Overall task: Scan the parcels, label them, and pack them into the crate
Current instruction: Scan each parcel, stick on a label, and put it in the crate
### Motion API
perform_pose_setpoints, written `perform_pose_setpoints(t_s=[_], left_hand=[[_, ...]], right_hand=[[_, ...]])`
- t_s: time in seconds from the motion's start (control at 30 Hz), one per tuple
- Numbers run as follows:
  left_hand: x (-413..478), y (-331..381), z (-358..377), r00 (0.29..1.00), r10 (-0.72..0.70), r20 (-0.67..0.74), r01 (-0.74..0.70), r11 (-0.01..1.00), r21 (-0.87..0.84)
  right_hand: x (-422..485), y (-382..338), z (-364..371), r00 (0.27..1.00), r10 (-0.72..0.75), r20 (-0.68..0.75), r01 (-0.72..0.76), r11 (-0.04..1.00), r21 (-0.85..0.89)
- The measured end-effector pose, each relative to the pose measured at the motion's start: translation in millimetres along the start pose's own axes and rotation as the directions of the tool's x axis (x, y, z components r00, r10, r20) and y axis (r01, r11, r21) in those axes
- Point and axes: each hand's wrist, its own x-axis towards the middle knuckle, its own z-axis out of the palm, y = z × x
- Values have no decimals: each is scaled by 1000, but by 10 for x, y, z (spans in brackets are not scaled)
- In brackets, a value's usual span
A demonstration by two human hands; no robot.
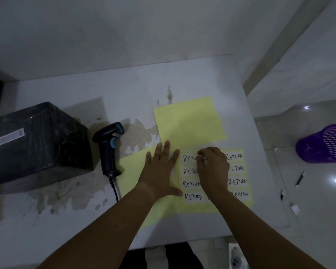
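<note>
Our left hand (159, 169) lies flat with straight fingers, pressing the yellow label sheet (202, 207) onto the table (66, 90). Our right hand (213, 167) curls over the far row, fingertips pinching the middle label (204, 157), and it hides most of the middle column. The black-wrapped parcel (37, 140) sits at the left, well apart. The scanner (108, 150) lies between it and the sheet. A second yellow sheet (190, 121) lies just beyond. A purple basket (322, 144) and pens (300, 178) are on the floor, right.
</note>
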Motion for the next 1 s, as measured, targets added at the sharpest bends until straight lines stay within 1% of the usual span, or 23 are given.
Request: perform_pose_setpoints(t_s=[0.13, 0.2, 0.33, 0.43, 0.53, 0.7, 1.0], left_hand=[[6, -16, -5, 1000, 10, -2, -10, 1000, -18], [-11, -24, -3, 1000, 21, -4, -21, 999, -24], [-25, -52, -3, 999, 40, -6, -41, 998, -47], [-8, -56, -36, 999, 44, -5, -44, 998, -51], [-9, -44, -69, 999, 42, -19, -43, 995, -85], [-24, -54, -28, 999, 31, -7, -32, 999, -44], [-9, -34, -49, 999, 32, 5, -32, 998, -48]], right_hand=[[-10, -8, 32, 1000, -7, -4, 7, 1000, -28], [-37, 20, 47, 1000, -11, -15, 11, 1000, -8], [-127, 76, 108, 996, -36, -78, 38, 999, 26], [-134, 87, 172, 992, -24, -125, 31, 998, 58], [-134, 92, 205, 990, -25, -142, 34, 998, 60], [-156, 91, 229, 988, -51, -148, 58, 997, 43], [-157, 29, 252, 983, 24, -182, -8, 996, 86]])
